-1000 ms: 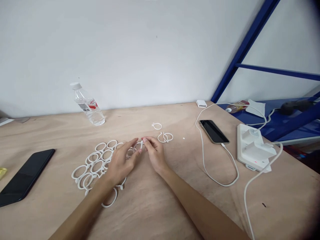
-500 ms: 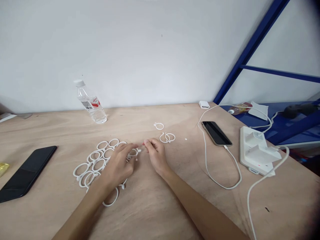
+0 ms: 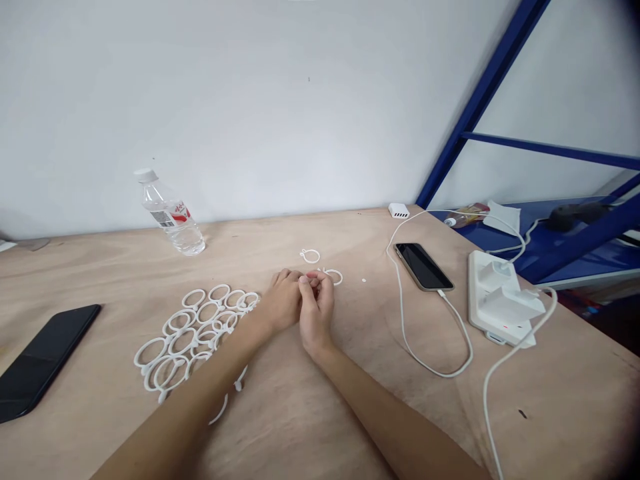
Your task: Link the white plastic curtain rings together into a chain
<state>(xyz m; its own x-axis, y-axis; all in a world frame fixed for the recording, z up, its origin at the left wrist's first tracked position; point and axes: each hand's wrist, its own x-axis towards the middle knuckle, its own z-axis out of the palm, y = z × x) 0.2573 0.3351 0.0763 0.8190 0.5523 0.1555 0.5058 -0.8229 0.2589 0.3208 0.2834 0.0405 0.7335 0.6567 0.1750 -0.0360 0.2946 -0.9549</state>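
My left hand (image 3: 284,301) and my right hand (image 3: 316,308) meet above the table, fingertips against each other. Both have their fingers curled in, and anything between them is hidden. Left of them lies a spread of several white curtain rings (image 3: 183,341) with small eyelets, partly covered by my left forearm. Just beyond my right fingers, a white ring (image 3: 341,277) lies partly hidden by the hand. A single white ring (image 3: 312,261) with its eyelet rests farther back on the wood.
A water bottle (image 3: 175,220) stands near the wall. A black phone (image 3: 50,353) lies at the left. On the right are a charging phone (image 3: 424,267), its white cable (image 3: 400,313), a power strip (image 3: 500,300) and a small white charger (image 3: 399,211). A small white bit (image 3: 364,280) lies nearby.
My left hand has moved right, away from the ring spread, to meet my right hand. Its fingers have curled in. The view has shifted slightly, so the table items appear farther left.
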